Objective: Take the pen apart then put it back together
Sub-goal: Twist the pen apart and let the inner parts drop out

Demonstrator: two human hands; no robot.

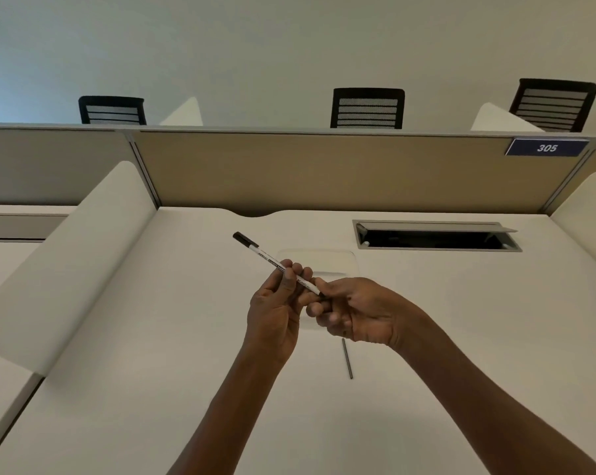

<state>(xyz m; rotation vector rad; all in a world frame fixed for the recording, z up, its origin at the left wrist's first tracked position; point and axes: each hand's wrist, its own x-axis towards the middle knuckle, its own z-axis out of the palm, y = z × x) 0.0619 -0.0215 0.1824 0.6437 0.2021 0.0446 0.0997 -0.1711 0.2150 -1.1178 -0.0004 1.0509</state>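
Fingers (291, 274) of left hand (272, 313) curled round mid-barrel of pen (276, 265), held above desk (152, 337), black cap pointing up and away. Right hand (354, 310) pinching the near end, fingers closed narrow. Thin dark rod (347, 358), probably the refill, lying on the desk below. Step judged: end piece being worked; next likely calling for a steady twist or pull. Barrel smooth white plastic, printed; rod slender, straight.
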